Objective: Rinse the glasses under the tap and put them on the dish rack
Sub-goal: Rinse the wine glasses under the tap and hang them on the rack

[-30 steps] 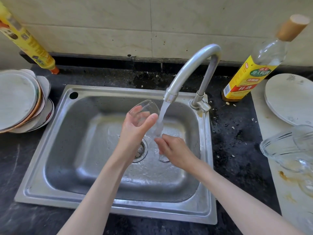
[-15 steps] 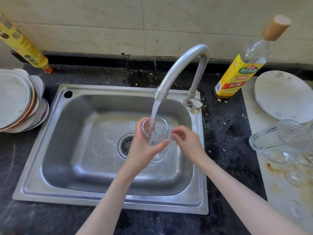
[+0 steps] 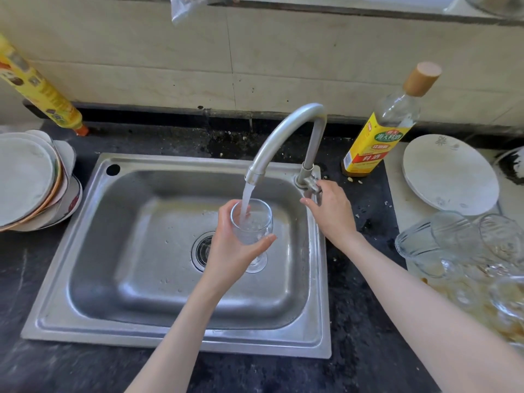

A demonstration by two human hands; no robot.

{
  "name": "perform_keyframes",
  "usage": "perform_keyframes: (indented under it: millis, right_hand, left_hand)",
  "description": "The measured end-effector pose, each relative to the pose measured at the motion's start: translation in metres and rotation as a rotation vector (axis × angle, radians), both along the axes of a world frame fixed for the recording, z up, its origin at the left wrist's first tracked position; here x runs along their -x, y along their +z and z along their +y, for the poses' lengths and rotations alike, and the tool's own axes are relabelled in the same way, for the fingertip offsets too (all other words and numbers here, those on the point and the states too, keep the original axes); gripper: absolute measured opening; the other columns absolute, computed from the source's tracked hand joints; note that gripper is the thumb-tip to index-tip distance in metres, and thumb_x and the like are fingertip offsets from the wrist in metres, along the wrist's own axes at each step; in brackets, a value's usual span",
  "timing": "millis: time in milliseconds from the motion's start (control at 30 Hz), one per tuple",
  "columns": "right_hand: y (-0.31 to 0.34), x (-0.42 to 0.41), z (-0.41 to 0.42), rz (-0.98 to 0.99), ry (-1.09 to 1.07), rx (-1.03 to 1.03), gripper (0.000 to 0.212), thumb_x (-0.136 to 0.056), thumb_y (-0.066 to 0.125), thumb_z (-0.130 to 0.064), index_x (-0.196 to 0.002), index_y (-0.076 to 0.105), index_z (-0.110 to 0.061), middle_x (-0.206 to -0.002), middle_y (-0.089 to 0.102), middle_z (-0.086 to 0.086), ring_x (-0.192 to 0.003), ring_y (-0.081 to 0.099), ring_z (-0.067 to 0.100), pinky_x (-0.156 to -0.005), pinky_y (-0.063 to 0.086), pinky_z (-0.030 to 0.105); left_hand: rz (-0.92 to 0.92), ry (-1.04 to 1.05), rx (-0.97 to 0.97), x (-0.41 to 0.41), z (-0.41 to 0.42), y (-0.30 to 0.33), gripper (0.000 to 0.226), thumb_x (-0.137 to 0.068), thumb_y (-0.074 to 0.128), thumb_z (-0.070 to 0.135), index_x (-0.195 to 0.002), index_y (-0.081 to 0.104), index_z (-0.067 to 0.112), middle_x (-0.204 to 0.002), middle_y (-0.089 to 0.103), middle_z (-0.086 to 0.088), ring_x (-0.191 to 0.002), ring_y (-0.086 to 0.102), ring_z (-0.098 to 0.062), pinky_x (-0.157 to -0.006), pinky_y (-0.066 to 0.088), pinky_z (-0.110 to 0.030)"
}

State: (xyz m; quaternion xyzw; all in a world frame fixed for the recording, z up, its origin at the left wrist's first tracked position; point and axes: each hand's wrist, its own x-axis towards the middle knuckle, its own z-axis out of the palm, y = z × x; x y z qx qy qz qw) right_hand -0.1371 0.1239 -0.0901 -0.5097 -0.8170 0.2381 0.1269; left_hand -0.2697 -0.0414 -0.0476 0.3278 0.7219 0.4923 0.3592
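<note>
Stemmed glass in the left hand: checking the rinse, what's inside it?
Tap water streams into the stemmed glass, pooling with bubbles. The left hand covers its lower bowl.

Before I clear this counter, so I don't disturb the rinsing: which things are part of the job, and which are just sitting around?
In use:
glass gripped by left hand
tap, running
tap handle under right hand
sink
waiting glasses

Just lying about:
cooking wine bottle
stacked plates
white plate
yellow roll

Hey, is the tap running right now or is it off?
Running. A white stream of water falls from the tap spout into the upright glass held by the left hand.
</note>
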Motion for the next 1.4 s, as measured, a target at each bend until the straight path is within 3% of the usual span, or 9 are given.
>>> perform_keyframes:
  millis: [300,433,567,633,800,967,1067,1267,1400]
  right_hand:
    - [0.014,-0.004,0.016,0.241,-0.219,0.320,0.044,-0.093,0.053,-0.037,-0.126,0.048,-0.009,-0.121,0.061,0.009,-0.114,0.052,0.028,-0.090,0.037,0.034]
    - [0.011,-0.006,0.031,0.204,-0.297,0.435,0.045,-0.092,0.049,-0.044,-0.123,0.053,-0.012,-0.119,0.063,0.008,-0.113,0.055,0.031,-0.097,0.042,0.040]
    - [0.017,-0.003,0.030,0.364,-0.382,0.628,0.058,-0.092,0.053,-0.036,-0.143,0.032,-0.018,-0.134,0.052,0.004,-0.117,0.054,0.028,-0.076,0.051,0.034]
    - [0.028,0.000,0.018,0.378,-0.365,0.578,0.061,-0.092,0.056,-0.028,-0.145,0.028,-0.014,-0.142,0.045,0.005,-0.123,0.049,0.026,-0.091,0.049,0.038]
    - [0.041,-0.004,-0.076,0.265,-0.222,0.418,0.018,-0.093,0.052,-0.015,-0.107,0.061,-0.007,-0.106,0.060,0.006,-0.091,0.056,0.016,-0.079,0.038,0.021]
    - [0.040,0.015,-0.112,0.536,-0.547,1.293,0.037,-0.096,0.048,-0.035,-0.090,0.062,-0.001,-0.074,0.063,0.010,-0.065,0.059,0.021,-0.055,0.050,0.028]
    - [0.039,0.031,-0.102,0.908,-0.837,1.653,0.036,-0.095,0.052,-0.031,-0.080,0.059,0.000,-0.081,0.060,0.014,-0.071,0.056,0.023,-0.061,0.049,0.029]
    - [0.042,0.029,-0.094,1.043,-0.844,1.585,0.024,-0.096,0.051,-0.021,-0.079,0.057,-0.004,-0.082,0.062,0.011,-0.075,0.059,0.022,-0.073,0.049,0.032]
    - [0.044,0.019,-0.086,0.940,-0.539,1.336,0.020,-0.096,0.051,-0.019,-0.082,0.061,-0.010,-0.082,0.065,0.006,-0.078,0.061,0.017,-0.072,0.052,0.028]
  left_hand:
    - [0.072,-0.014,0.009,0.005,0.009,0.024,0.059,-0.058,0.077,0.034,-0.101,0.039,0.049,-0.107,0.051,0.027,-0.094,0.048,0.014,-0.070,0.036,-0.001]
    - [0.071,0.004,0.006,0.007,0.014,0.025,0.062,-0.065,0.082,0.024,-0.103,0.038,0.046,-0.111,0.052,0.024,-0.102,0.048,0.011,-0.078,0.039,-0.010]
    - [0.037,0.084,0.021,0.005,0.017,0.026,0.060,-0.069,0.079,0.019,-0.110,0.039,0.037,-0.113,0.051,0.018,-0.107,0.050,-0.003,-0.082,0.040,-0.019]
    - [0.002,0.141,0.014,0.004,0.017,0.024,0.058,-0.068,0.080,0.019,-0.104,0.040,0.040,-0.117,0.048,0.011,-0.107,0.050,-0.007,-0.081,0.038,-0.016]
    - [-0.050,0.293,0.054,0.003,0.011,0.012,0.061,-0.067,0.082,0.019,-0.111,0.041,0.026,-0.115,0.046,0.006,-0.102,0.049,-0.009,-0.072,0.037,-0.003]
    - [-0.082,0.278,0.048,-0.005,0.006,0.006,0.061,-0.067,0.082,0.015,-0.112,0.043,0.024,-0.113,0.052,0.006,-0.097,0.050,0.006,-0.074,0.037,-0.003]
    - [-0.077,0.285,0.036,-0.014,0.003,0.007,0.055,-0.068,0.080,0.016,-0.109,0.044,0.030,-0.105,0.054,0.018,-0.093,0.048,0.016,-0.073,0.035,0.002]
    - [-0.237,0.163,0.076,-0.013,-0.021,0.004,0.058,-0.071,0.078,0.013,-0.116,0.044,0.021,-0.116,0.053,0.009,-0.104,0.053,0.007,-0.087,0.048,-0.020]
    - [-0.122,-0.029,0.236,0.002,-0.038,-0.010,0.063,-0.072,0.078,0.014,-0.119,0.038,0.024,-0.123,0.049,0.001,-0.107,0.051,-0.007,-0.080,0.041,-0.014]
